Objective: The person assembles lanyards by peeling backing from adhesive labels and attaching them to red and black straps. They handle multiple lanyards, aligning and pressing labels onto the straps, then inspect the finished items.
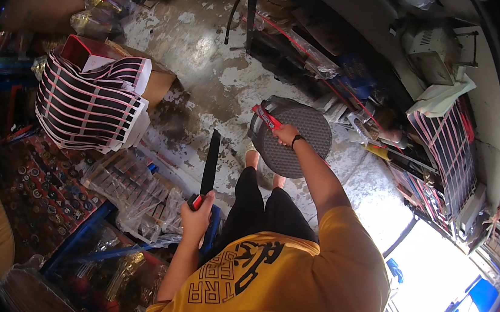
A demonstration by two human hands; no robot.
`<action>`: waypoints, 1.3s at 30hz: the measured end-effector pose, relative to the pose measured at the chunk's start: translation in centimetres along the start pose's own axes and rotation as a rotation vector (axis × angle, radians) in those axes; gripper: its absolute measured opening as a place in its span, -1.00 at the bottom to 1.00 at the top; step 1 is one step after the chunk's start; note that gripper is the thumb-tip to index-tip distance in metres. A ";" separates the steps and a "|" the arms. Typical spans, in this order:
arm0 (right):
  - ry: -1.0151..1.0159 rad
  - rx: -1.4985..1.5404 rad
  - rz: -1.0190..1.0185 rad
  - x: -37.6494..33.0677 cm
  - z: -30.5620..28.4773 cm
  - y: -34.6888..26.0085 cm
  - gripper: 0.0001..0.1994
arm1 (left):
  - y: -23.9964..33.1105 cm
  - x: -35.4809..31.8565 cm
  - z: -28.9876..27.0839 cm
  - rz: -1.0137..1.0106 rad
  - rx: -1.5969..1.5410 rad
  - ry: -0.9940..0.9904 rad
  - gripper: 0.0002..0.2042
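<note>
My left hand [196, 218] is closed around the red-and-black handle of a hand saw [211, 161]. Its long black blade points away from me, above the floor left of my legs. My right hand [286, 135] grips a flat red strip [264, 115] with white lettering, its free end pointing to the far left. Under that hand stands a round dark grey stool [304, 146] with a textured top. Whether the strip touches the stool's top, I cannot tell.
Black sheets with pink-and-white lines [94, 103] drape over a box at the left. Nearer lie a board of round badges [45, 195] and plastic-wrapped pieces [136, 193]. Cluttered shelving [309, 52] runs along the right. The worn concrete floor [194, 46] lies between.
</note>
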State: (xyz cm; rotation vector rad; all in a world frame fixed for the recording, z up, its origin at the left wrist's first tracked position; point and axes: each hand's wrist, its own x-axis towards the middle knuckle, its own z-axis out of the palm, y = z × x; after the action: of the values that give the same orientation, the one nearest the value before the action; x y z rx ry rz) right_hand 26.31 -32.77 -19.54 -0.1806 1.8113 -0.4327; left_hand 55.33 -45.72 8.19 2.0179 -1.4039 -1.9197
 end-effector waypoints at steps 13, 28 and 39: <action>0.391 -0.409 -0.487 -15.2 -6.0 4.7 -0.72 | -1.2 -4.1 2.7 -0.078 -0.015 -0.261 -0.52; 0.530 -0.055 -0.694 -52.0 -0.2 17.3 -0.79 | -11.0 -22.7 12.6 -0.246 -0.095 -1.136 -0.52; 0.110 0.659 -0.771 -59.2 6.6 26.2 -0.82 | -12.8 -31.2 16.1 0.009 -0.338 -1.426 -0.53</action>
State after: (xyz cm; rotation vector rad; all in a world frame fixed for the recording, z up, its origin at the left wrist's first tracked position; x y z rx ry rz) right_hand 51.98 10.29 21.98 -0.3951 1.5550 -1.5734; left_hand 54.70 -10.84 21.54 0.2739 -0.8901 -3.3822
